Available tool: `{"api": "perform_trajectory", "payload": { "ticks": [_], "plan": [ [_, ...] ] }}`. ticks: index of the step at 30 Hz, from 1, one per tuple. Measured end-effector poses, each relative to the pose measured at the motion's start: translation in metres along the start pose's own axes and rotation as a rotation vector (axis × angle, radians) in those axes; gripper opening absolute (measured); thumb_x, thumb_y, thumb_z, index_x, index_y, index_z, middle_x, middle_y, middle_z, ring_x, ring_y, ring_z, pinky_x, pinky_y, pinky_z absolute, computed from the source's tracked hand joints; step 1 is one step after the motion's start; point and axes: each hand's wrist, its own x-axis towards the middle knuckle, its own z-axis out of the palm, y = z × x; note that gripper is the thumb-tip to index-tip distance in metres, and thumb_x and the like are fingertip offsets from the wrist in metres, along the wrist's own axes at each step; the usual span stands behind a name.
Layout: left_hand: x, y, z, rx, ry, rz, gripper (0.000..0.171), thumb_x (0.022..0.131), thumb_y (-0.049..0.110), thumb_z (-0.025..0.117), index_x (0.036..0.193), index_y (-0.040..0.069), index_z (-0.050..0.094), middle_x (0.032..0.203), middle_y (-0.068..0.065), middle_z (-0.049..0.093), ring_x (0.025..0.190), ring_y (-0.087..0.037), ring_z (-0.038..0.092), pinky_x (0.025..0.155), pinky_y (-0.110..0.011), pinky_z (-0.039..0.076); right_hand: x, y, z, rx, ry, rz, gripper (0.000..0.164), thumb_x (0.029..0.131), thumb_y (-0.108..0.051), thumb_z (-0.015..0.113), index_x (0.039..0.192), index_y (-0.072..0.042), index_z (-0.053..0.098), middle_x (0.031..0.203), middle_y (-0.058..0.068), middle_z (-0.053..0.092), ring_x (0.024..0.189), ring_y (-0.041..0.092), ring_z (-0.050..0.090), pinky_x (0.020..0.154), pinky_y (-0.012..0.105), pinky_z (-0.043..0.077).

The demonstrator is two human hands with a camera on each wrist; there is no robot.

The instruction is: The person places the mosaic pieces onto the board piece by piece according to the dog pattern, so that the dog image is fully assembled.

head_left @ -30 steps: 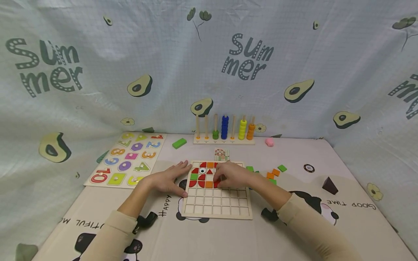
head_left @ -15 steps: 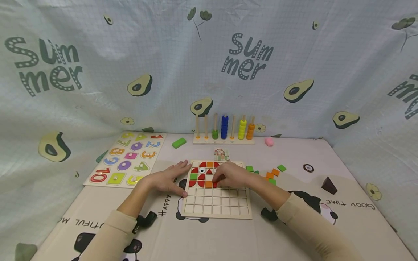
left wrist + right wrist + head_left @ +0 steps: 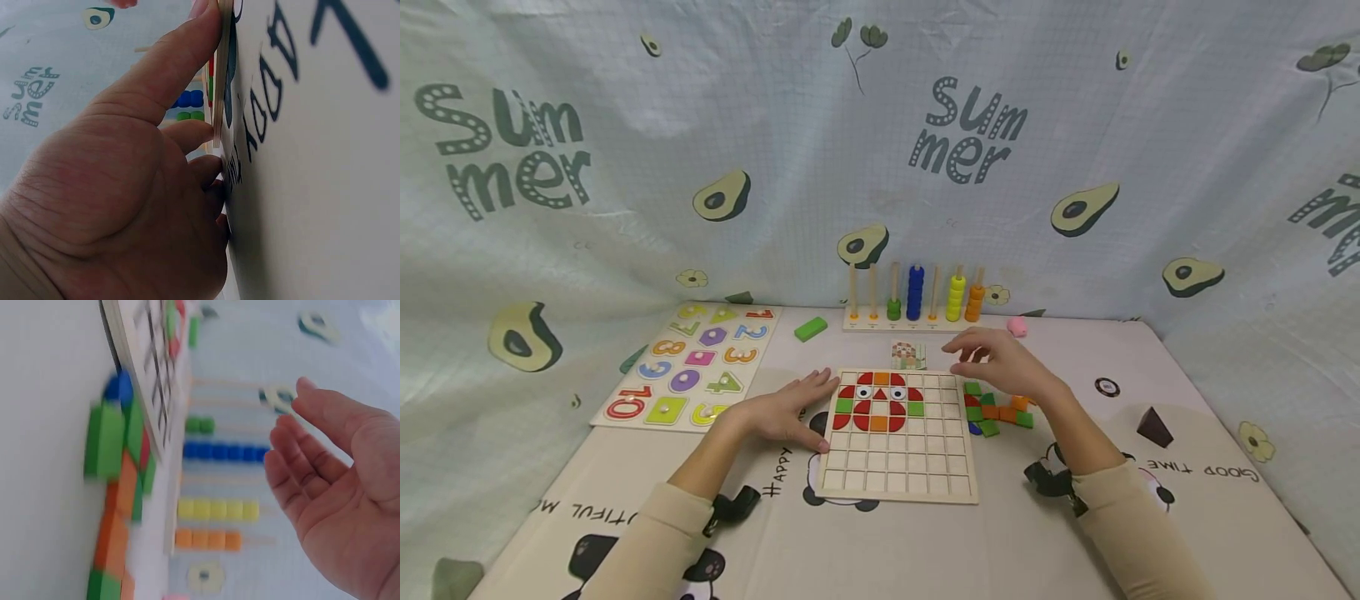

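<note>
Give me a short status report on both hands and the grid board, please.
Left hand touching left edge of grid board; right hand raised, holding nothing. Grid board only partly filled. Loose tiles beside its right edge, outside the grid.

In the head view, we cannot make out the print on the small square card (image 3: 908, 355) at twelve o'clock from the pale wooden grid board (image 3: 898, 442), nor the mark on the round black-and-white disc (image 3: 1107, 387) at three o'clock. The bare left forearm (image 3: 703, 462) hides the five o'clock corner of the white number-puzzle board (image 3: 657, 392). The right wrist view blurs the heap of red, green, orange and blue tiles (image 3: 120, 495) — we lose their outlines — and cuts off the right hand (image 3: 350, 512) at three o'clock.
</note>
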Motion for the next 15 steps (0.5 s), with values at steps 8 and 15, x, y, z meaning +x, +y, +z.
{"api": "perform_trajectory", "payload": {
  "ticks": [8,15],
  "plan": [
    [0.000,-0.001,0.000,-0.002,0.000,-0.002,0.108,0.072,0.061,0.074,0.155,0.027,0.014,0.162,0.001,0.000,0.148,-0.025,-0.004,0.118,-0.050,0.004,-0.018,0.035,-0.014,0.036,-0.131,0.115,0.023,0.087,-0.015,0.071,0.110,-0.011,0.072,0.098,0.006,0.069,0.082,0.019,0.057,0.069,0.030,0.051],
    [0.001,-0.001,0.000,0.002,-0.002,0.014,0.108,0.073,0.060,0.074,0.155,0.024,0.015,0.162,-0.002,0.001,0.148,-0.028,-0.004,0.117,-0.053,0.004,-0.015,0.050,0.004,0.000,-0.260,0.161,0.014,0.084,-0.016,0.074,0.098,-0.015,0.076,0.085,-0.005,0.067,0.075,0.016,0.055,0.065,0.027,0.049]
  ]
}}
